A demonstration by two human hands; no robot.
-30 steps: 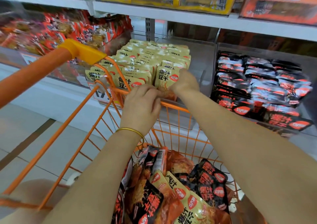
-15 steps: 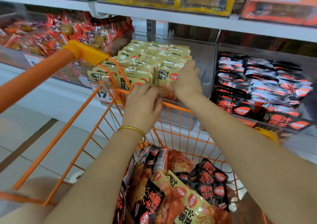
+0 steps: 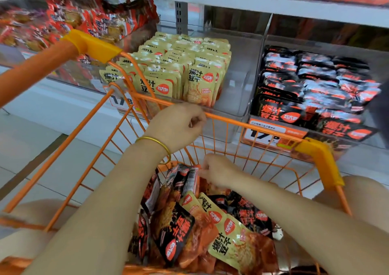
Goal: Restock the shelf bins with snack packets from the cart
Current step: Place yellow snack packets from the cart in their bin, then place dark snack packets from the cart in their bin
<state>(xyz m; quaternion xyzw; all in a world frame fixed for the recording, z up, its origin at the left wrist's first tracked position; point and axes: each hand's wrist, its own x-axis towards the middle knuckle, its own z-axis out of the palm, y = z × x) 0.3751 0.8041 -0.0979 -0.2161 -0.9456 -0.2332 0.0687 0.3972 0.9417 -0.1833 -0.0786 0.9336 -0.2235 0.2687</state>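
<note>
Yellow snack packets (image 3: 197, 85) stand in rows in the clear middle shelf bin (image 3: 237, 97). The orange wire cart (image 3: 252, 123) in front of it holds a heap of mixed packets (image 3: 210, 222), yellow, black and red. My left hand (image 3: 179, 123) hovers at the cart's front rim with loosely curled fingers and nothing in it. Down inside the cart, my right hand (image 3: 216, 169) has its curled fingers pinching the top edge of a red packet (image 3: 190, 178) on the heap.
A bin of black packets (image 3: 311, 89) stands to the right, and a bin of red packets (image 3: 84, 24) to the left. Price tags (image 3: 273, 135) hang on the shelf front. Another shelf (image 3: 252, 3) runs above. The cart's handle bar (image 3: 40, 64) crosses at left.
My right hand left the yellow packets in the bin and dropped into the cart onto the heap. My left hand pulled back from the bin to the cart rim. The view shifted closer.
</note>
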